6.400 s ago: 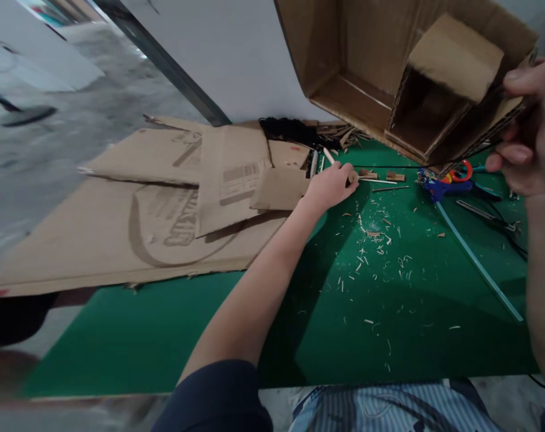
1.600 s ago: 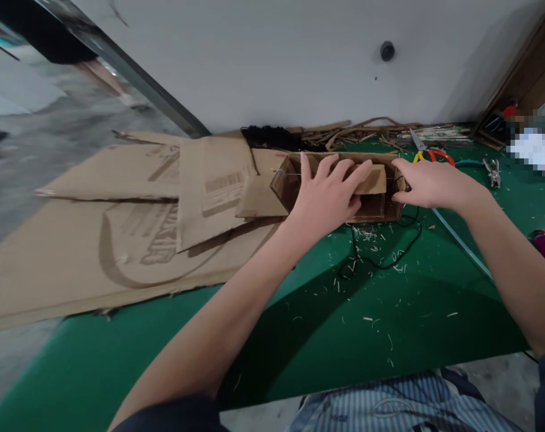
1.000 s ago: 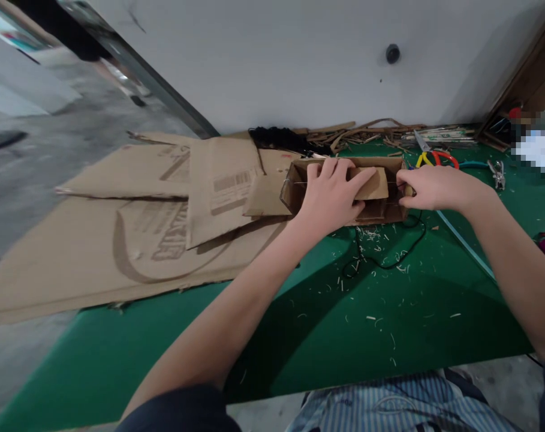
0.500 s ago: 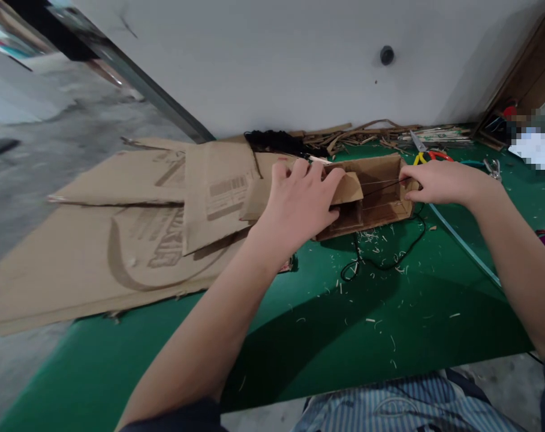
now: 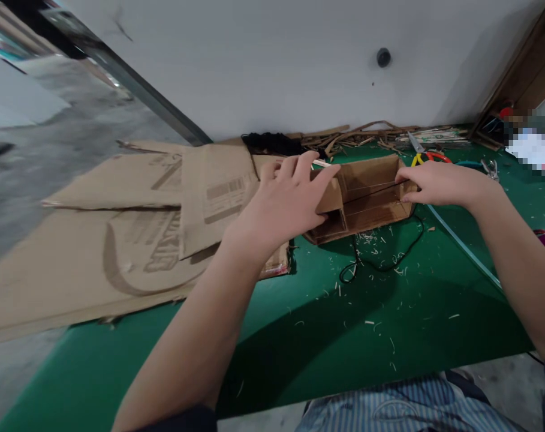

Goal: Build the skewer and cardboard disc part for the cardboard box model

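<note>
A narrow open-topped cardboard box (image 5: 375, 207) lies across the green table. My left hand (image 5: 288, 195) curves over its left end. The thumb and fingers are on a folded cardboard piece (image 5: 330, 197) that sits in that end; the fingertips on its far side are partly hidden. At the box's right end my right hand (image 5: 443, 183) is closed in a pinch. A thin black cord (image 5: 382, 191) runs from its fingertips leftward through the inside of the box. More black cord (image 5: 405, 259) lies loosely looped on the table in front.
Flattened cardboard sheets (image 5: 137, 240) cover the table's left side. Scissors (image 5: 418, 150) with yellow and red handles lie behind my right hand, near thin sticks (image 5: 443, 138). A black bundle (image 5: 272, 143) rests by the white wall. Pale shavings are scattered over the green tabletop (image 5: 344, 336).
My left hand has moved left with the cardboard piece, so more of the box's inside shows. My right hand has stayed at the right end.
</note>
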`<state>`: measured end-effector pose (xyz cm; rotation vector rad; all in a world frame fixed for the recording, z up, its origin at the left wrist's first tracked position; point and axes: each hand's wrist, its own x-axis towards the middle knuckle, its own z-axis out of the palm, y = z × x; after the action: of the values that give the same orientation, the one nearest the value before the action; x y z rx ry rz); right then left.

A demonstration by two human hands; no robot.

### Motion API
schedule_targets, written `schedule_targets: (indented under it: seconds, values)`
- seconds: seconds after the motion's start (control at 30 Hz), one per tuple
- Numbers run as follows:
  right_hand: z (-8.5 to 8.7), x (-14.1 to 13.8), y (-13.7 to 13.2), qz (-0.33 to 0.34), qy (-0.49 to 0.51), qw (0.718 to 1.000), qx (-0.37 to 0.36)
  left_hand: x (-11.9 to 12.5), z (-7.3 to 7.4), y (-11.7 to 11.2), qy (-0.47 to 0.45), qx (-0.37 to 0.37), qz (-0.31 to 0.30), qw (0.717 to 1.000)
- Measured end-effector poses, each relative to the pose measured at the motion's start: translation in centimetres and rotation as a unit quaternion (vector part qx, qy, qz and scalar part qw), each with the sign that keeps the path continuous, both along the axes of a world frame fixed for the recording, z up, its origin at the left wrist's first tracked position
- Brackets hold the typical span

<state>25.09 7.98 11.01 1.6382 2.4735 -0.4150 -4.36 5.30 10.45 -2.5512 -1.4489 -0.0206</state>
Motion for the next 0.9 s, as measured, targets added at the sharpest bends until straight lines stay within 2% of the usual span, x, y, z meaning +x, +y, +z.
schedule_targets:
  seconds: [0.17,0.3,0.67,0.8,0.9]
  values:
    - [0.4,-0.2,-0.4,-0.007,0.012,1.0,0.008,0.8,-0.5,1.2,-0.026,-0.05,-0.029,0.998]
    - [1.1,-0.1,-0.9,-0.018,0.034,0.999,0.011,1.0,-0.4,1.7,-0.027,-0.082,-0.015,0.996]
    - [4.3,1.9,-2.1,-0.078,-0.007,0.996,0.033,1.2,-1.0,1.5,-0.016,-0.074,-0.006,0.997]
    - [4.8,2.6,-2.4,-0.153,-0.038,0.979,0.133,1.3,-0.9,1.5,-0.007,-0.079,0.0,0.997]
    - [4.8,4.1,-2.2,-0.212,-0.067,0.943,0.248,1.3,-0.9,1.6,-0.003,-0.084,0.0,0.996]
